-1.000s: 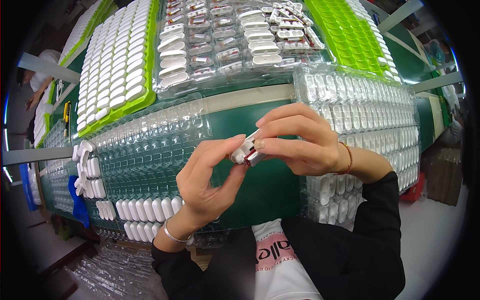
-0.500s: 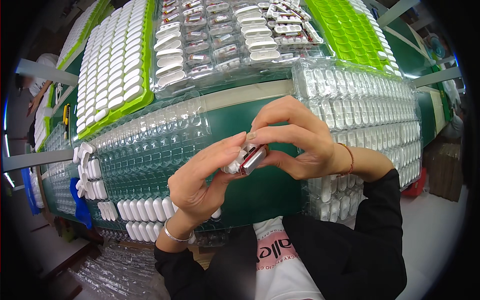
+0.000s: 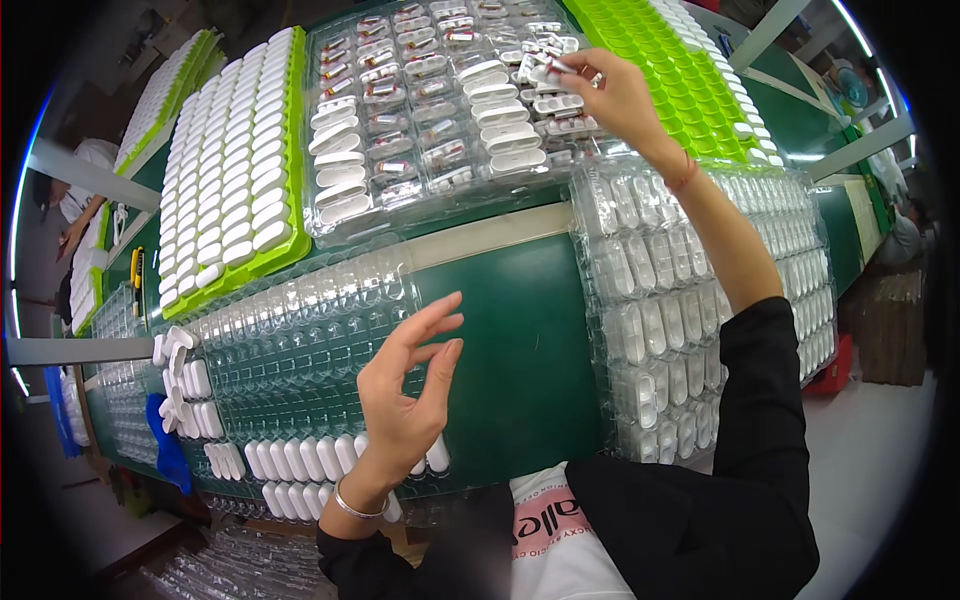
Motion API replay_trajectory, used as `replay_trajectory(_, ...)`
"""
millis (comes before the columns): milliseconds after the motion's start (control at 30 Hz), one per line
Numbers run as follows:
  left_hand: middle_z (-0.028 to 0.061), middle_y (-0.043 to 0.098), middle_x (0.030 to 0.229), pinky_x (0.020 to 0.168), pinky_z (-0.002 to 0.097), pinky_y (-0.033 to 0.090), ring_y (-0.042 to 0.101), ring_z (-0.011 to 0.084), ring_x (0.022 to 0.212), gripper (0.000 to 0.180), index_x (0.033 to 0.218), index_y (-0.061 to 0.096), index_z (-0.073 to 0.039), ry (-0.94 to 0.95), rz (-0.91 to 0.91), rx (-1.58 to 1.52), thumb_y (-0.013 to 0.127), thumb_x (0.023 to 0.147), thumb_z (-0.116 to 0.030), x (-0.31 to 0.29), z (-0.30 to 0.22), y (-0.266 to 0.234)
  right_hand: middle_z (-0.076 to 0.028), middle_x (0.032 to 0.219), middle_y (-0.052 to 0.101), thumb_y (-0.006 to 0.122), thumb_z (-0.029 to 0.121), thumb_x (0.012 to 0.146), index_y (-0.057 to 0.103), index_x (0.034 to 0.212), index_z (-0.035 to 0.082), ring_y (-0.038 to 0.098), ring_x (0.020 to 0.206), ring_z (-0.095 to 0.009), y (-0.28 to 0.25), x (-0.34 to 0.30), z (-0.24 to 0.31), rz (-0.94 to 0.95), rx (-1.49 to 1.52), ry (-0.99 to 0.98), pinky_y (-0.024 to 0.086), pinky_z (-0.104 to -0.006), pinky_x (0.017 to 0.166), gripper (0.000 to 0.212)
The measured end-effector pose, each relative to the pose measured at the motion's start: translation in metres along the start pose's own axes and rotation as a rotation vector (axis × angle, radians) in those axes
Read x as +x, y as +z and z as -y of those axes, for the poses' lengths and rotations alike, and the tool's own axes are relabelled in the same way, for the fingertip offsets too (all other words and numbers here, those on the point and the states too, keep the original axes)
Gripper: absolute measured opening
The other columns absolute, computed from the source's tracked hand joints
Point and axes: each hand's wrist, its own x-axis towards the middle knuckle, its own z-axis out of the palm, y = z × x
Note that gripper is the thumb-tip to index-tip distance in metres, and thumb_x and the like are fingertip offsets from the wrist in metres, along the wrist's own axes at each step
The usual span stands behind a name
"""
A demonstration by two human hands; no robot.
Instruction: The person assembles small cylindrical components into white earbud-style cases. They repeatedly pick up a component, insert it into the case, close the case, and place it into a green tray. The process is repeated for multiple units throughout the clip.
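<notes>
Busy workshop, long green table (image 3: 510,370) packed with trays, and a person cut off by the dark lens rim over on the left (image 3: 85,200).

So the right hand (image 3: 615,95) is reaching out over the middle tray (image 3: 400,217), fingertips pinching a small part (image 3: 557,70), whitish with some red on it. That part is right at the messy pile (image 3: 548,98) of similar bits. Left hand (image 3: 402,395) has nothing in it, fingers loosely apart, above the table near the left tray (image 3: 300,340) and a row of white cases (image 3: 310,457).

What could go wrong, IMO: that pile looks jumbled, so a nudge from the fingers could send pieces sliding. The pinch is only at the fingertips, so a bump might knock the part loose, and it'd be a pain to pick out of that heap. The left wrist is also close enough to the white cases that a careless swing could shove a few.

Hard to make out: fingers cover some of the part, and I can't tell if it's touching the pile. The wrist hides some cases, and the middle tray's far end is cut off up top.
</notes>
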Motion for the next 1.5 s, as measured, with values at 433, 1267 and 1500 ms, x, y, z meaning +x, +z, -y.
replay_trajectory(433,0.0153,0.068,0.111,0.081,0.0272,0.056,0.068,0.0194,0.097,0.023,0.115,0.062,0.004,-0.056,-0.101,-0.008,0.056,0.093,0.004,-0.005,0.013,-0.011,-0.016,0.088,0.069,0.064,0.023,0.08,0.073,0.09,0.011,0.065,0.089,-0.036,0.116,0.115,-0.032,0.159,-0.35,-0.397,0.051,-0.0437,0.084,0.018)
replay_trajectory(1267,0.0171,0.064,0.117,0.086,0.0319,0.055,0.064,0.0196,0.105,0.038,0.134,0.049,0.003,-0.324,-0.017,-0.887,0.055,0.098,-0.007,0.024,0.008,-0.026,-0.007,0.104,0.059,0.071,0.005,0.074,0.066,0.102,0.012,0.059,0.095,-0.026,0.033,-0.067,0.153,0.367,0.295,-0.998,0.051,-0.0362,0.079,0.029)
replay_trajectory(1500,0.0187,0.06,0.126,0.093,0.031,0.052,0.062,0.0202,0.109,0.051,0.142,0.037,0.005,-0.132,-0.021,-0.564,0.054,0.094,0.007,0.003,0.006,-0.004,-0.012,0.108,0.06,0.077,0.003,0.073,0.065,0.115,0.008,0.061,0.099,-0.028,0.001,-0.115,0.153,0.478,0.516,-0.456,0.051,-0.0351,0.081,0.043)
